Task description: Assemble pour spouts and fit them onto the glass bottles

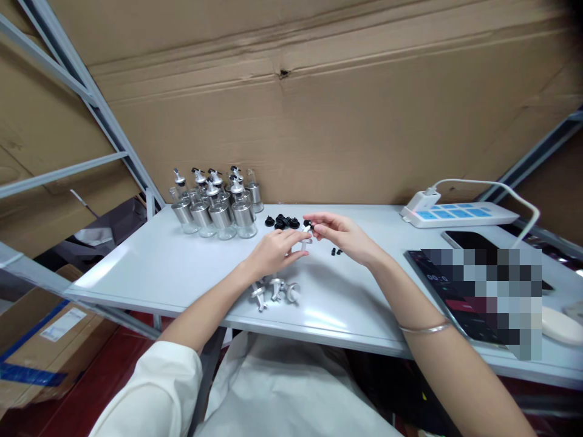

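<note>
My left hand (272,250) has its fingers closed round a silver-grey pour spout (304,244), held upright above the middle of the table. My right hand (345,237) pinches a small black piece (308,224) at the top of that spout; whether the piece is seated on it I cannot tell. Just beyond my hands lies a cluster of black stoppers (283,223). A few tiny black caps (336,251) rest on the table under my right hand. Nearer to me, below my left forearm, several loose silver-grey spouts (276,290) lie together.
Several glass bottles with steel bands (221,213) stand at the back left, most topped with spouts. On the right are a power strip (460,213) with a plugged-in charger and white cable, a tablet-like device (437,291) and a phone (469,241). Cardboard (319,133) walls the back.
</note>
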`<state>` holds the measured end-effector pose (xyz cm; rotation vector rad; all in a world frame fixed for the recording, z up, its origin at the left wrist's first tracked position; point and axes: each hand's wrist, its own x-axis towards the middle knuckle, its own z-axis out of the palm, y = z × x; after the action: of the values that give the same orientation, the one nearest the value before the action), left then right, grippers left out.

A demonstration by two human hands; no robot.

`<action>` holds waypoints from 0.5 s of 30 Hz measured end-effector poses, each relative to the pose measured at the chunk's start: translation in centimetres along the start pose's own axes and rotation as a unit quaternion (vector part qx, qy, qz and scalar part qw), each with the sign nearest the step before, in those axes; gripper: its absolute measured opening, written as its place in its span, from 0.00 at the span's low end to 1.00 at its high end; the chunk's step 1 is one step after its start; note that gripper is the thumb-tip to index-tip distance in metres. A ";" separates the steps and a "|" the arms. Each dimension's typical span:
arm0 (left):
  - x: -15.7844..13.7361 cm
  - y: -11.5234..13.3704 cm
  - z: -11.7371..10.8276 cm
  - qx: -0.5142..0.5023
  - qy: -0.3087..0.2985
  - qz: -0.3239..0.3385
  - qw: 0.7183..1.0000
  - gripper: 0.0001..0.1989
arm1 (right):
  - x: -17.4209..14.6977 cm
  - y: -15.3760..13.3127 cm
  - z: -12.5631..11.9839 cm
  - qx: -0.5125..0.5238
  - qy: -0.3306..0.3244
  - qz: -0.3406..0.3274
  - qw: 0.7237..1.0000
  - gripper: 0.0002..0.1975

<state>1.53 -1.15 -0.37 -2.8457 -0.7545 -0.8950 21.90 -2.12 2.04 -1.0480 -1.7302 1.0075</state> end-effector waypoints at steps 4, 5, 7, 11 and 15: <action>0.0 0.1 0.0 -0.008 -0.001 0.012 1.000 0.15 | 0.2 0.4 0.1 0.027 0.023 -0.012 0.999 0.18; 0.0 0.1 -0.1 -0.009 -0.001 0.012 1.000 0.15 | 0.3 0.4 0.1 0.034 0.027 -0.013 0.999 0.18; 0.0 0.2 -0.1 -0.009 -0.001 0.010 1.000 0.15 | 0.2 0.3 0.1 0.037 0.026 -0.006 0.999 0.17; 0.0 0.1 -0.2 -0.011 -0.001 0.004 1.000 0.15 | 0.0 0.0 0.1 0.037 0.011 0.024 0.999 0.17; 0.0 0.0 -0.1 -0.013 -0.004 0.011 1.000 0.16 | 0.0 0.0 0.2 0.058 0.021 0.036 0.997 0.16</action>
<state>1.41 -1.17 -0.29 -2.8752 -0.7162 -0.8971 21.68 -2.13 2.02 -1.0571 -1.5905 1.1100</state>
